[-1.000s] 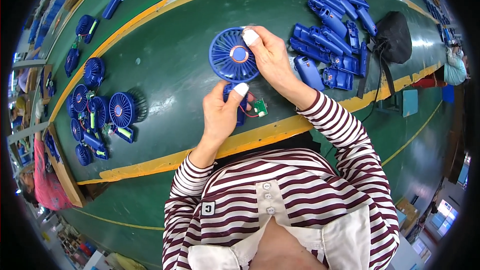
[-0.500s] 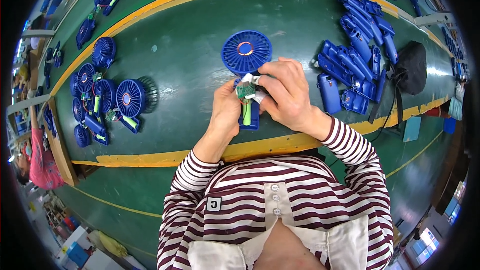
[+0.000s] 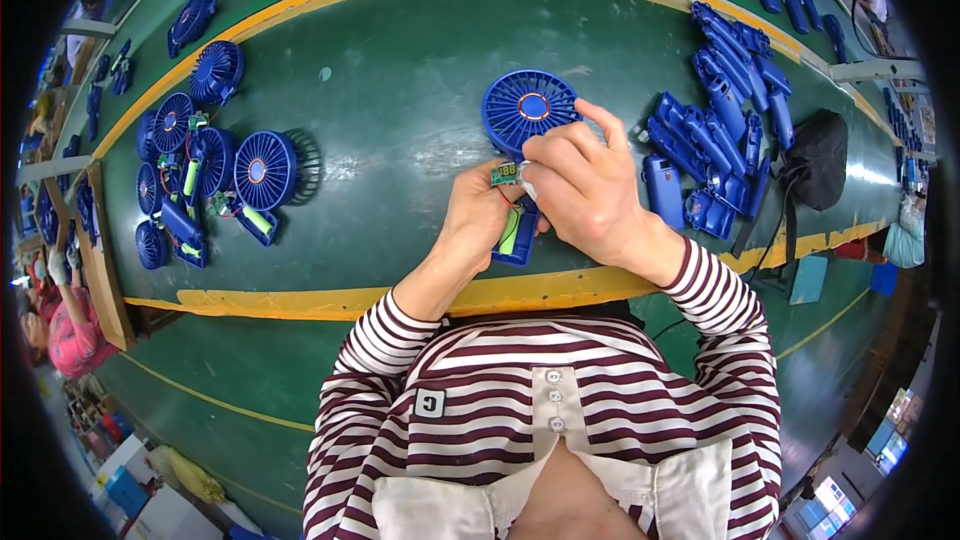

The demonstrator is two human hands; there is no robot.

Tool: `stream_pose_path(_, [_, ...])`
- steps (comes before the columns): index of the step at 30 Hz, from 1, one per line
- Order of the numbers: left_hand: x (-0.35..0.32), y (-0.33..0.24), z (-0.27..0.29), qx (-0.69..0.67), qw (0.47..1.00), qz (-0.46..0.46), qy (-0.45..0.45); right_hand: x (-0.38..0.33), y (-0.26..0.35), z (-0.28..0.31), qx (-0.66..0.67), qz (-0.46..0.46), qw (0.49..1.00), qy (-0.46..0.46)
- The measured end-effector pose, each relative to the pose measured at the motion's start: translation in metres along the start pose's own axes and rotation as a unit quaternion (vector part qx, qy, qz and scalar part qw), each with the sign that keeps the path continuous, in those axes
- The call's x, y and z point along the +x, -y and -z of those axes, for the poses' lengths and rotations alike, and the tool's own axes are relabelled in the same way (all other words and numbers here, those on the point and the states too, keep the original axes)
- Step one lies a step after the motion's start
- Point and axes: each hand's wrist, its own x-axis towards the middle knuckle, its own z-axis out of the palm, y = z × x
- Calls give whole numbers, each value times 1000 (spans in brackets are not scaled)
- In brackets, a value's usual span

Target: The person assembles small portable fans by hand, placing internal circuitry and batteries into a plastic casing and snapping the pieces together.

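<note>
In front of me on the green bench lies a blue handheld fan [image 3: 532, 108], its round slatted head away from me. Its handle half [image 3: 517, 257] points toward me, with a light green battery cell [image 3: 510, 230] and thin red wire inside. At the joint, my left hand [image 3: 470, 215] grips a small green circuit board [image 3: 503, 174] with a digit display. My right hand [image 3: 590, 190] is closed beside the board, index finger raised by the fan's rim. White finger covering shows at its fingertips; whatever they pinch is hidden.
Several blue fans [image 3: 264, 170] with exposed boards and batteries are grouped at left. A pile of blue handle casings [image 3: 715, 130] lies at right, beside a black pouch [image 3: 820, 160] with a cord. A yellow bench edge [image 3: 300, 305] runs before me. At far left is a person in pink [image 3: 75, 335].
The fan and both hands have shifted slightly right in view. The circuit board has turned so that its display shows, and my right index finger has lifted outward.
</note>
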Motion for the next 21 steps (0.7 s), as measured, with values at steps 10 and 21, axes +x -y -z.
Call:
stream_pose_path(10, [-2, 2, 4, -123, 992, -37, 16, -37, 10, -19, -2, -22, 992, -120])
stream_pose_path(21, [-1, 5, -2, -112, 993, -45, 10, -44, 6, -15, 5, -31, 995, -96])
